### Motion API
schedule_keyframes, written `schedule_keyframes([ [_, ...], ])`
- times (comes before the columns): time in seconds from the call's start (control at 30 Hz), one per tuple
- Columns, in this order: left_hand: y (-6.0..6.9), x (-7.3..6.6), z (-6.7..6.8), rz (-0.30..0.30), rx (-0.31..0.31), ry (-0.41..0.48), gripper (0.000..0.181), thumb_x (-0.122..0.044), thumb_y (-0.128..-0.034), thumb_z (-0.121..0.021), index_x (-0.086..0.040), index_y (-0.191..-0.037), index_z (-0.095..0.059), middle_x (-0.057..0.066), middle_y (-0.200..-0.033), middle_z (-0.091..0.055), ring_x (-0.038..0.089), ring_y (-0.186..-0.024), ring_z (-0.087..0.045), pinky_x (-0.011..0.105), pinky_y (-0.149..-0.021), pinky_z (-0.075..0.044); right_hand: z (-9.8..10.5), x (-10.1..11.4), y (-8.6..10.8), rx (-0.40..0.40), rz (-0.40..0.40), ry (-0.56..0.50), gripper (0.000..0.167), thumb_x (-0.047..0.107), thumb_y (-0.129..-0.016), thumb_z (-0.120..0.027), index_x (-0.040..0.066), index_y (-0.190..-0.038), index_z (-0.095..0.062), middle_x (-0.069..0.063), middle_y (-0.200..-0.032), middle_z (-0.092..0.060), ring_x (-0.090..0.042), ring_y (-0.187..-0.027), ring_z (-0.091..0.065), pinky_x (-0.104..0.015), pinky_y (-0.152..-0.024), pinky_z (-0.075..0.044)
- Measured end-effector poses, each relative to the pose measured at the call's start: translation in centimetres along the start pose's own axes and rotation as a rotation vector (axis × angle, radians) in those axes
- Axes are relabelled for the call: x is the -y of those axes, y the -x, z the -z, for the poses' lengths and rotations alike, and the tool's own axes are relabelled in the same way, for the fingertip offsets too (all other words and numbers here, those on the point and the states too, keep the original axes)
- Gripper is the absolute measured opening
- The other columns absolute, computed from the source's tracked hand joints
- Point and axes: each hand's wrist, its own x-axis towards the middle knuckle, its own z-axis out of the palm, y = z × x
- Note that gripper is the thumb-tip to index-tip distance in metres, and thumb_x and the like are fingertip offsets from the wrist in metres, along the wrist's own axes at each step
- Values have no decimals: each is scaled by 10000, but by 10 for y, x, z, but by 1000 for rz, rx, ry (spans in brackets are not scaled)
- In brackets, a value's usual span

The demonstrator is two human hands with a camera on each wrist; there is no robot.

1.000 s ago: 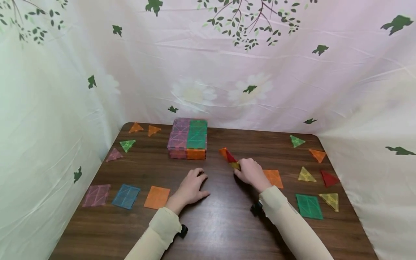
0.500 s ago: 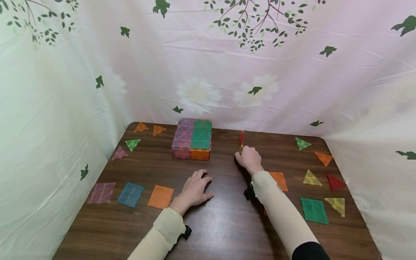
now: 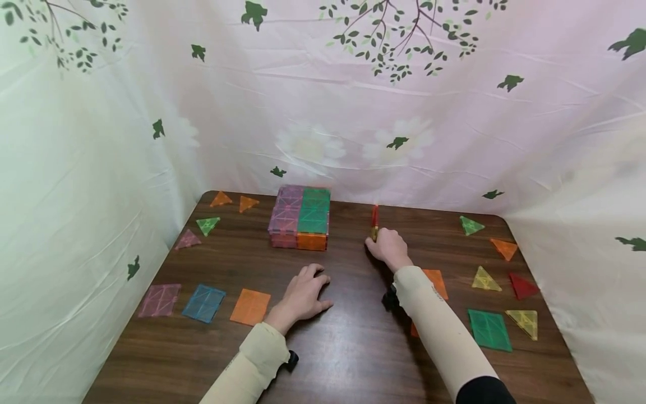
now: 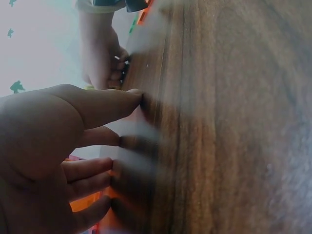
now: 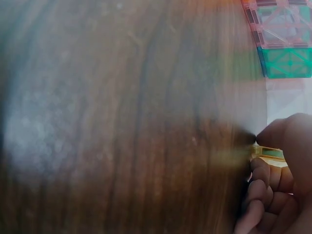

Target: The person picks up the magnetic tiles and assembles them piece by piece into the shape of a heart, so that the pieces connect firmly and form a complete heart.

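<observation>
My right hand (image 3: pixel 390 247) pinches the near end of a narrow strip of magnetic tiles, with a yellow tile (image 5: pixel 268 152) between thumb and fingers in the right wrist view. Beyond that hand in the head view, a red tile (image 3: pixel 375 215) of the strip shows edge-on, pointing to the back of the table. Its far end and lower edge are hard to make out. My left hand (image 3: pixel 300 294) rests on the tabletop, fingers spread and slightly bent, fingertips down, holding nothing. Behind it stands a box-shaped block of magnetic tiles (image 3: pixel 314 210), purple and green on top.
Left of my left hand lie an orange square tile (image 3: pixel 250 307), a blue square (image 3: pixel 204 303) and a purple square (image 3: pixel 160 300). Small triangles lie along both sides, among them a red triangle (image 3: pixel 522 285). A green square (image 3: pixel 489 330) lies right of my right forearm, which partly covers an orange tile (image 3: pixel 436 283).
My right hand has moved farther back and turned the tile strip from slanting left to pointing straight away. The head view has shifted slightly. My left hand stays in place.
</observation>
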Motion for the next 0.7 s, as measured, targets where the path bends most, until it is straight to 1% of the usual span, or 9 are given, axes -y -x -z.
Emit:
schedule_keyframes([
  [0.2, -1, 0, 0, 2, 9, 1, 527, -440, -934, -801, -147, -1359, -695, 116, -1525, -494, 323, -1376, -486, 530, -1027, -500, 2, -2, 5, 1, 9, -8, 465, 442, -1012, -596, 81, -719, -600, -55, -603, -498, -223, -530, -499, -351, -485, -419],
  [0.33, -1, 0, 0, -6, 13, -3, 546, -445, -942, -790, -142, -1383, -682, 119, -1536, -489, 325, -1387, -481, 532, -1039, -496, 6, -7, 11, 40, 30, -15, 514, 509, -1001, -642, 97, -696, -611, -28, -577, -493, -190, -517, -492, -338, -492, -429],
  [0.4, 0, 1, 0, -16, 21, -9, 569, -450, -949, -779, -133, -1408, -667, 125, -1550, -483, 328, -1404, -471, 536, -1053, -489, 12, -10, 16, 73, 57, -25, 521, 522, -994, -665, 99, -692, -633, -16, -570, -502, -176, -520, -488, -334, -511, -435],
  [0.43, 1, 2, 1, -27, 23, -10, 577, -449, -951, -777, -126, -1415, -663, 128, -1554, -484, 332, -1410, -470, 538, -1064, -484, 15, -12, 20, 90, 79, -29, 509, 523, -993, -672, 100, -710, -653, -13, -581, -524, -172, -530, -497, -333, -525, -442],
  [0.5, 2, 9, 2, -61, 17, 9, 548, -437, -958, -772, -119, -1395, -679, 120, -1531, -519, 322, -1404, -488, 528, -1085, -477, 24, -17, 28, 110, 127, -36, 459, 499, -991, -693, 88, -787, -705, -19, -658, -600, -170, -583, -539, -343, -572, -475],
  [0.57, 4, 19, 4, -129, -24, 83, 457, -380, -971, -771, -108, -1334, -711, 94, -1433, -609, 278, -1333, -561, 494, -1071, -496, 34, -25, 37, 98, 189, -29, 392, 459, -999, -698, 85, -888, -738, -21, -742, -662, -171, -646, -583, -364, -625, -507],
  [0.63, 7, 32, 7, -199, -88, 167, 345, -306, -977, -773, -99, -1251, -744, 63, -1295, -691, 230, -1211, -640, 452, -1022, -532, 43, -37, 46, 63, 232, -20, 346, 438, -1005, -696, 98, -967, -742, -9, -802, -687, -164, -692, -606, -375, -657, -526],
  [0.67, 9, 39, 10, -219, -125, 202, 285, -273, -977, -774, -103, -1205, -759, 43, -1219, -721, 204, -1139, -670, 433, -984, -553, 48, -46, 50, 38, 248, -12, 328, 425, -1007, -695, 100, -990, -741, -2, -823, -692, -160, -707, -613, -383, -668, -534],
  [0.7, 12, 45, 15, -224, -162, 226, 236, -242, -976, -774, -104, -1167, -770, 25, -1147, -742, 183, -1068, -690, 417, -943, -568, 53, -55, 54, 10, 263, -1, 313, 414, -1013, -690, 106, -996, -741, 3, -825, -694, -157, -713, -614, -390, -674, -538],
])
